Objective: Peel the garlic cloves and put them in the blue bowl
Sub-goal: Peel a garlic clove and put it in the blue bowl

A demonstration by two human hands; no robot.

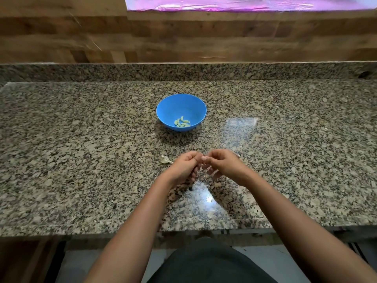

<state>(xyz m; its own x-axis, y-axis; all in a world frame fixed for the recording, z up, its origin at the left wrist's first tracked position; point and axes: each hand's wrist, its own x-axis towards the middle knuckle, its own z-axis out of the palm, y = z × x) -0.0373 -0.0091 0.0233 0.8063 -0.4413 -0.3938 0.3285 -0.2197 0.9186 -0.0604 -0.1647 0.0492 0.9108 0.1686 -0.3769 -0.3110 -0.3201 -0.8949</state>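
Peeling under way: my left grip [183,166] and right grip [222,164] meet fingertip to fingertip just above the desk [81,139]. Both have their fingers curled tight, pinching what I take to be a clove. It's hidden between them, so I can't tell how much skin is left on it. Well beyond the grips, a touch to the left, sits the blue bowl [163,107] with a small heap of peeled cloves [182,122] in it. A papery scrap [165,159] lies just beside the left grip, on its outer side. Next, I reckon: strip the last skin, let it fall, then carry the bare clove forward over the bowl's rim and let go.
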